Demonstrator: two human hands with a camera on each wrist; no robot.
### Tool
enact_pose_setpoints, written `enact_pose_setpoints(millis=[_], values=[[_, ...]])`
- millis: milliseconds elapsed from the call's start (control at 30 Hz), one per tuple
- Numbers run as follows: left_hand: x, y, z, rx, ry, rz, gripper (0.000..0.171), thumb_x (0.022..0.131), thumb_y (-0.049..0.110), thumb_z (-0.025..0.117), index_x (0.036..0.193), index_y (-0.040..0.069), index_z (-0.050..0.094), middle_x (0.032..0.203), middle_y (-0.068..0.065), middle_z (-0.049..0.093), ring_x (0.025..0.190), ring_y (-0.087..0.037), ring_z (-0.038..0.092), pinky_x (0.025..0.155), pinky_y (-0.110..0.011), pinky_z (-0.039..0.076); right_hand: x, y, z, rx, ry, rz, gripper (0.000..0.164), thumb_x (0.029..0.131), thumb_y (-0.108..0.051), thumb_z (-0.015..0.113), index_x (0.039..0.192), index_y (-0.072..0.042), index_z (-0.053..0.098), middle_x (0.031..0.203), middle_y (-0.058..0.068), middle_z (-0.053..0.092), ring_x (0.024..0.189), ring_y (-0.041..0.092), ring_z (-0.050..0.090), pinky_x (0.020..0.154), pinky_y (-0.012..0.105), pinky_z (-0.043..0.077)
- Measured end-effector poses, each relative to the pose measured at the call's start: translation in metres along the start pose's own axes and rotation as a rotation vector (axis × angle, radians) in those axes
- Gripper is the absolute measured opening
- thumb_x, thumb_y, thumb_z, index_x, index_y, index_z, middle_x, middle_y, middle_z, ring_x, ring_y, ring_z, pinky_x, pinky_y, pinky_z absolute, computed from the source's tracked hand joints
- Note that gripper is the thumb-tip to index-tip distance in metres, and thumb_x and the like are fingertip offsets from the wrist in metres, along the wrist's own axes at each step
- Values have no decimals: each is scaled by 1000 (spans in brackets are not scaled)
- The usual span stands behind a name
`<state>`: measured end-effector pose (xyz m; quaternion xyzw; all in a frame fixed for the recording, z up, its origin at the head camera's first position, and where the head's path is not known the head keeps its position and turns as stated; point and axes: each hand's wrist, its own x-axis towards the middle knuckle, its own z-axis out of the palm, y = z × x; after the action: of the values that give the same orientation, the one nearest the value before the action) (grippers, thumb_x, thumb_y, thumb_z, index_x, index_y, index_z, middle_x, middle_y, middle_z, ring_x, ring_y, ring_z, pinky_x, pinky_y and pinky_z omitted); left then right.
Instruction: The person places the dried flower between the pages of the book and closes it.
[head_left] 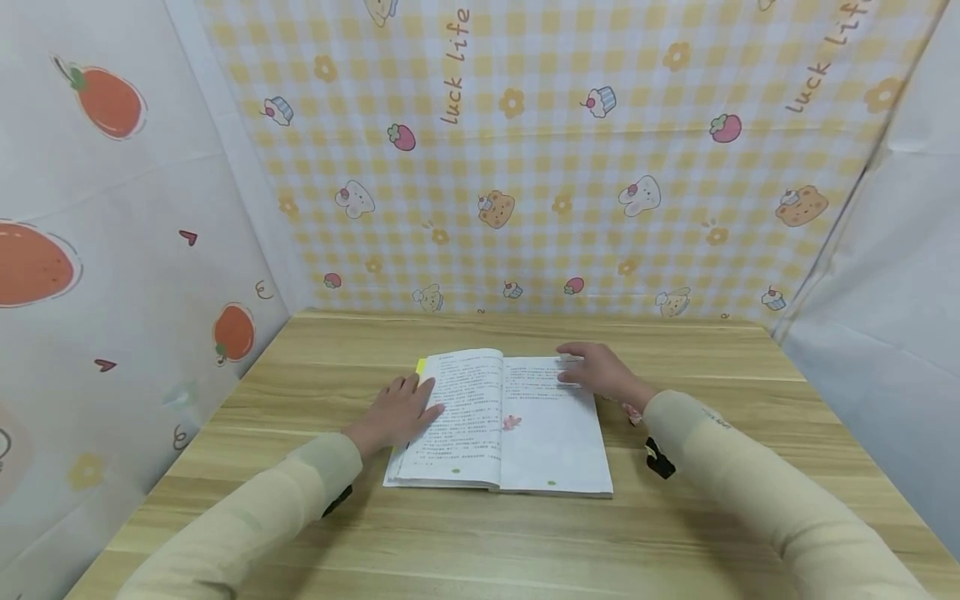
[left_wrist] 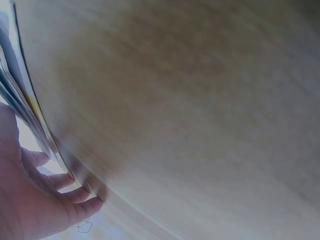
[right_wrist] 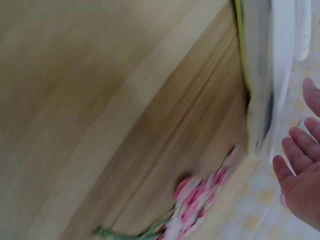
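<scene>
An open book lies on the wooden table, with printed text on both pages and a small pink picture on the right one. My left hand rests on the outer edge of the left page, fingers spread; in the left wrist view its fingertips reach past the book's edge at the table. Over the upper outer corner of the right page is my right hand, its fingers extended. In the right wrist view that hand shows loosely spread fingers beside the book's thick page edge, nothing between them.
A pink and white braided item with green strands lies on the table right of the book, mostly hidden by the right forearm in the head view. A checked cloth backdrop stands behind the table, and patterned white sheets hang at the sides.
</scene>
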<state>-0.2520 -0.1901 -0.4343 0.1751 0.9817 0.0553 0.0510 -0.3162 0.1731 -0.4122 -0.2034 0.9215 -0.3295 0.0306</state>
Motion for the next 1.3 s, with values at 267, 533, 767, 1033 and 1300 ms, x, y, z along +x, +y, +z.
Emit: enact_pose_setpoints(millis=[267, 533, 767, 1033, 1300], values=[[0, 1, 1, -2, -3, -3, 69, 103, 51, 34, 154, 5, 25, 150, -27, 28, 136, -43, 27, 105, -60, 28, 2, 18, -5, -167, -47, -68, 66, 90, -28, 71, 143, 2, 44, 143, 21, 47, 131, 37, 43, 106, 51, 33], [-1, 1, 1, -8, -10, -8, 70, 102, 52, 34, 154, 6, 24, 151, -27, 27, 137, -44, 25, 106, -60, 26, 2, 30, -9, -293, -114, -129, 77, 93, -41, 65, 146, 6, 36, 147, 27, 37, 135, 44, 33, 109, 55, 26], [-1, 2, 0, -11, -4, -7, 70, 102, 52, 35, 154, 6, 25, 151, -27, 27, 137, -44, 26, 106, -60, 27, 4, 36, -8, -355, -135, -116, 78, 94, -50, 58, 145, 5, 38, 149, 27, 33, 138, 46, 26, 110, 58, 20], [0, 2, 0, -11, -7, -7, 69, 102, 51, 35, 153, 5, 25, 151, -26, 27, 137, -44, 26, 106, -60, 27, 1, 33, -8, -360, -120, -136, 73, 95, -47, 59, 144, 4, 41, 149, 27, 34, 138, 47, 25, 110, 59, 20], [1, 1, 1, 0, -6, -13, 69, 103, 51, 34, 153, 5, 25, 151, -27, 27, 137, -44, 25, 106, -60, 26, 2, 31, -7, -291, -55, -131, 66, 90, -40, 69, 137, 2, 50, 143, 25, 44, 133, 45, 37, 107, 56, 29]])
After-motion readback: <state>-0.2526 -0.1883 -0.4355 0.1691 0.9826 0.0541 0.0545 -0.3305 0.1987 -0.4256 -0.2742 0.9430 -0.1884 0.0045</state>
